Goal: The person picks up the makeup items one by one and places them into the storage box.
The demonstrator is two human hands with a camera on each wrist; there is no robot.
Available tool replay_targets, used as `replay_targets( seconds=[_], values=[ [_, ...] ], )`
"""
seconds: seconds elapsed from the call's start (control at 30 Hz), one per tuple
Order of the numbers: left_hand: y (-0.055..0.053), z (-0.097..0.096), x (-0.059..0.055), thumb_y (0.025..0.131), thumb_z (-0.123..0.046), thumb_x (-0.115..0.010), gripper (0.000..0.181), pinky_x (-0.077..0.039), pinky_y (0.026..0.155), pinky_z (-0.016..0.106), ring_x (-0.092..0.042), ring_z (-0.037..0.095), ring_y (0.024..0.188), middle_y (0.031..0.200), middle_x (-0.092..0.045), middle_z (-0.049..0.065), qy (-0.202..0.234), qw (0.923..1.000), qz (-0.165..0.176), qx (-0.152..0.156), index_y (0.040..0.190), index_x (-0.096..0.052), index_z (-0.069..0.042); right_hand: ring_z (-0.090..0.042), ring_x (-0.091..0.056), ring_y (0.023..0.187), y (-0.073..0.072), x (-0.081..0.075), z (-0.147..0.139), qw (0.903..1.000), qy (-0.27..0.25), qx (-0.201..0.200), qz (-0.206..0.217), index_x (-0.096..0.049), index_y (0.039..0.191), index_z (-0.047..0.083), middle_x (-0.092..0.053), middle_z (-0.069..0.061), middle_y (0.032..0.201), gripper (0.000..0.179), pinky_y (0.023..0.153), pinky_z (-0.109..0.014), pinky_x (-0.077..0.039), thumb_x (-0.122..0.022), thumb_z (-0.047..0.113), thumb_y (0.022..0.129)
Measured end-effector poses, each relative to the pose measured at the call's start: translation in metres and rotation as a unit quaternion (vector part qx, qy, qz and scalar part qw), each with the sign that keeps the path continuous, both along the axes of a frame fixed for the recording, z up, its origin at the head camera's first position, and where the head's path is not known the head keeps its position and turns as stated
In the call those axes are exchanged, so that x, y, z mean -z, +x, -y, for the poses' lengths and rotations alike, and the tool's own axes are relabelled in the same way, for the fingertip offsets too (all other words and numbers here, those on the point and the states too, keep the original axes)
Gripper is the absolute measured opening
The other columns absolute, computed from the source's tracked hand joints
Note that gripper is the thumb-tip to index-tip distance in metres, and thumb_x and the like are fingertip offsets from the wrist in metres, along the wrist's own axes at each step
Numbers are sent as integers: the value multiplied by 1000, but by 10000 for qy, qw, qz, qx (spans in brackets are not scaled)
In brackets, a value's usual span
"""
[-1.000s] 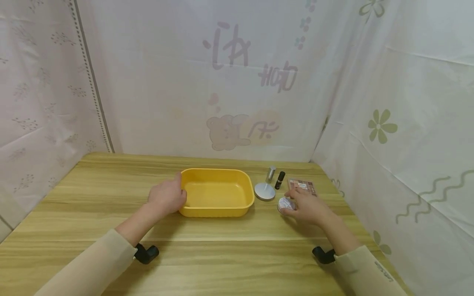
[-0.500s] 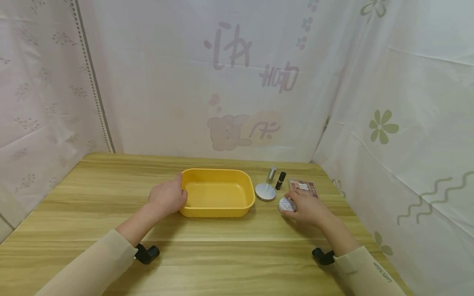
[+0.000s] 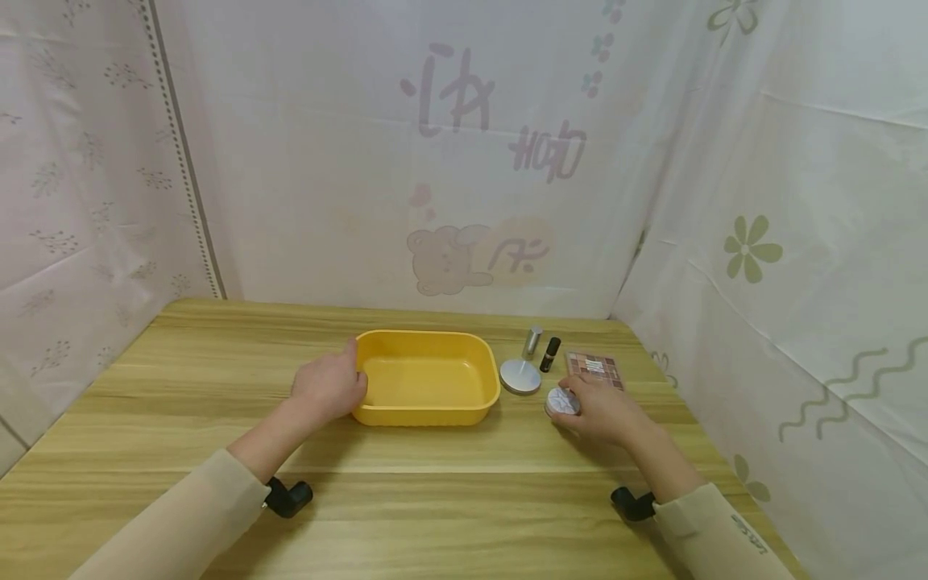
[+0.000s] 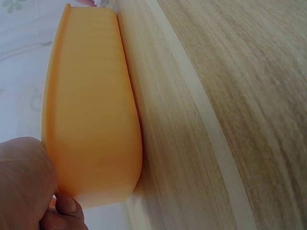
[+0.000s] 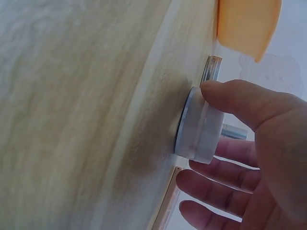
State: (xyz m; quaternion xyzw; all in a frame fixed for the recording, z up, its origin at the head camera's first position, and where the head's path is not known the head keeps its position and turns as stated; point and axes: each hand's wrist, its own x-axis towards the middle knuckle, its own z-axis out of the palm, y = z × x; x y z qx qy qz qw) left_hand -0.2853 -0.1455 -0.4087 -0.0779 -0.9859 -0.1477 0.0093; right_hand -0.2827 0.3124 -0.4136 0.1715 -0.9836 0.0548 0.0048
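A yellow plastic basin (image 3: 428, 416) stands upright on the wooden table. My left hand (image 3: 329, 384) grips its left rim; in the left wrist view the fingertips (image 4: 69, 206) curl at the basin wall (image 4: 96, 105). To the right, my right hand (image 3: 605, 409) holds a small round white case (image 3: 561, 401) with a marbled lid. The right wrist view shows the thumb on one side of the case (image 5: 199, 127) and fingers on the other. Its base is at the tabletop; I cannot tell whether it touches.
Between basin and right hand lies a round silver case (image 3: 519, 376). Behind it are a silver tube (image 3: 532, 341) and a black tube (image 3: 550, 354). An eyeshadow palette (image 3: 594, 367) lies beyond the right hand. Patterned curtains (image 3: 326, 161) enclose the table's back and sides.
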Motion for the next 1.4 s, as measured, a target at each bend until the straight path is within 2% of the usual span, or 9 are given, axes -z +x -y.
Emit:
replay_targets(
  seconds=[0.27,0.47,0.63,0.8,1.03,1.23,1.4],
  values=[
    [1,0,-1,107,-25,-48,72,-35,46,32,-44,18,50,59,-55,5,61,10000,37,-19,168,-31,8,-47,-67,130,0,-1,1,9999,24,113,-1,-64,145,4,-63,-27,150,64,106,-66,-54,-74,50,102],
    [1,0,-1,107,-25,-47,72,-32,45,30,-39,16,49,57,-52,2,83,9999,66,-26,169,-29,8,-51,-63,134,0,-4,3,9998,46,146,-106,-65,146,5,-60,-30,153,64,106,-69,-53,-71,52,104],
    [0,0,-1,107,-25,-47,72,-31,46,29,-39,16,49,56,-51,2,106,9999,79,-18,170,-29,7,-56,-58,140,1,-6,4,9998,36,131,-111,-64,147,4,-53,-35,159,65,108,-73,-51,-70,53,104],
    [0,0,1,108,-25,-47,72,-32,46,30,-39,16,49,57,-52,3,121,9999,51,-10,169,-29,8,-57,-56,142,2,-7,4,9998,36,142,-112,-64,148,4,-49,-36,163,66,108,-73,-50,-69,53,105],
    [0,1,2,107,-25,-48,72,-31,45,29,-39,16,48,57,-52,2,113,9999,7,14,169,-30,8,-54,-58,141,2,-7,5,9998,20,159,-139,-64,149,5,-51,-33,162,65,108,-72,-51,-67,54,106],
    [0,1,3,108,-25,-47,72,-30,45,29,-36,15,47,56,-50,1,155,9999,45,9,170,-29,7,-57,-51,148,4,-9,7,9998,-11,174,-139,-64,150,6,-41,-35,168,66,111,-74,-48,-66,55,106],
    [0,1,3,107,-25,-47,72,-30,45,29,-37,15,47,56,-51,1,146,9999,33,2,170,-29,7,-57,-52,146,4,-12,10,9997,-86,128,-205,-64,149,7,-44,-35,166,66,110,-74,-48,-67,55,105]
  ],
)
